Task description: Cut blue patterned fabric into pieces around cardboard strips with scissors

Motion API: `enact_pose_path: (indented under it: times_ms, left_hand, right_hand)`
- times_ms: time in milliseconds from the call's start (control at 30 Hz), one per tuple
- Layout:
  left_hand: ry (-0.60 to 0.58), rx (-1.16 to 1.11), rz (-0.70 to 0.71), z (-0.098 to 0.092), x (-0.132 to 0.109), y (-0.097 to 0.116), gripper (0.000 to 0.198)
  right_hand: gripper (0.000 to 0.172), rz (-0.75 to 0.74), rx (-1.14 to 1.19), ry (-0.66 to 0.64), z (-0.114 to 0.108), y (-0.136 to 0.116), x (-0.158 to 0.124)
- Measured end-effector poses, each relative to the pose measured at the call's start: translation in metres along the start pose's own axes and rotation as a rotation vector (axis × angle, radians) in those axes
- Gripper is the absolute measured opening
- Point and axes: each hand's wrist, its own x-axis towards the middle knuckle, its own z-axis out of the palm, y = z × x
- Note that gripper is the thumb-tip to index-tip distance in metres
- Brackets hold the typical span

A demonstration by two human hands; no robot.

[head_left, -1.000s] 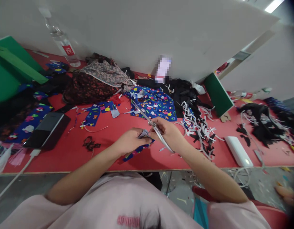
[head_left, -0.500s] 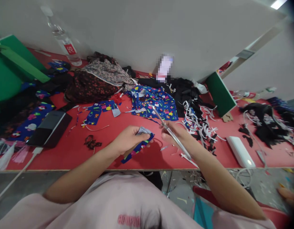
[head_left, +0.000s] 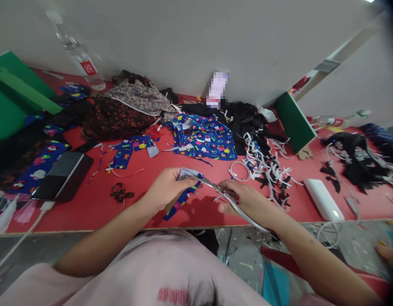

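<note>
My left hand (head_left: 171, 187) is closed on a small folded piece of blue printed fabric (head_left: 180, 205), thumb on top, near the table's front edge. The fabric's pale grey underside shows at its upper end. In my right hand (head_left: 243, 197) is a pair of metal scissors (head_left: 226, 196), its handles running back toward the wrist. The blade tips reach the fabric's upper right edge, close to my left fingertips. Whether the blades are around the cloth or only beside it, I cannot tell. A ring-shaped white roll (head_left: 239, 171) lies just behind my right hand.
A larger blue printed cloth (head_left: 206, 138) lies ahead, beside black cloth and a heap of white strips (head_left: 263, 165). A black power bank (head_left: 62, 176) is at left, a white one (head_left: 323, 199) at right. A water bottle (head_left: 83, 59) and a phone (head_left: 217, 88) stand against the wall.
The scissors have swung from pointing up and forward to pointing left, their tips now at the fabric. My left hand has barely moved.
</note>
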Motion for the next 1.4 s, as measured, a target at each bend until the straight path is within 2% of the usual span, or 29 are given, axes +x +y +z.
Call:
enact_pose_path:
  times_ms: [633,1067,1400]
  left_hand:
    - [0.039,0.012,-0.037,-0.003,-0.009,0.005,0.018]
    - [0.038,0.029,-0.002,-0.003,-0.010,0.001,0.020]
    - [0.023,-0.002,-0.007,-0.004,-0.010,0.003,0.015]
  right_hand:
    - [0.049,-0.058,0.039,-0.010,0.001,0.003,-0.005]
    - [0.051,-0.109,-0.020,0.032,0.003,0.006,-0.005]
    - [0.053,-0.172,-0.081,0.121,0.007,0.011,-0.006]
